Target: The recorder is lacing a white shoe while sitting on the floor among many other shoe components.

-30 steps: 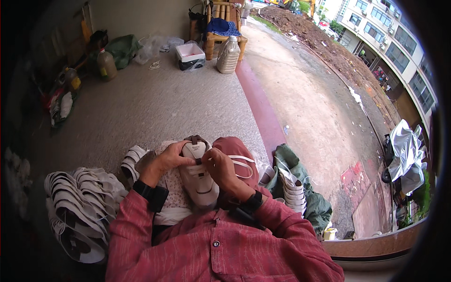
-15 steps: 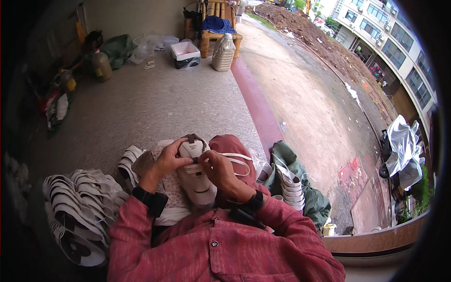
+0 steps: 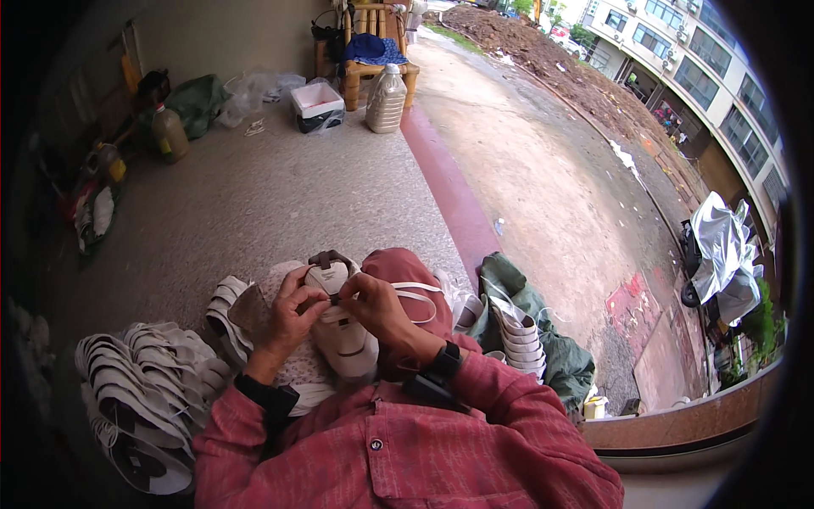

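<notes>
A pale shoe upper point(image 3: 348, 346) with brown trim lies across my lap, its padded tongue point(image 3: 327, 276) facing up. My left hand point(image 3: 292, 314) is closed at the tongue's left side, thumb and fingers pinching the upper. From the other side my right hand point(image 3: 380, 312) pinches close to the left fingertips, at a small dark strip below the tongue. Whatever lies between the right fingertips is too small to make out. A white shoelace point(image 3: 424, 294) loops over my right knee, one part passing behind the right hand. Dark bands circle both wrists.
Stacked shoe uppers point(image 3: 144, 382) sit at my left, with a few more point(image 3: 227, 310) beside my left knee. Another stack point(image 3: 519, 339) rests on green sheeting point(image 3: 560, 356) at right. Farther off are a bamboo chair point(image 3: 380, 72), a large bottle point(image 3: 387, 100) and a lined box point(image 3: 317, 102).
My left fingers have curled in from the tongue's edge to its lower part, meeting the right fingertips. The right hand stays close to the same spot. The whole view has shifted slightly.
</notes>
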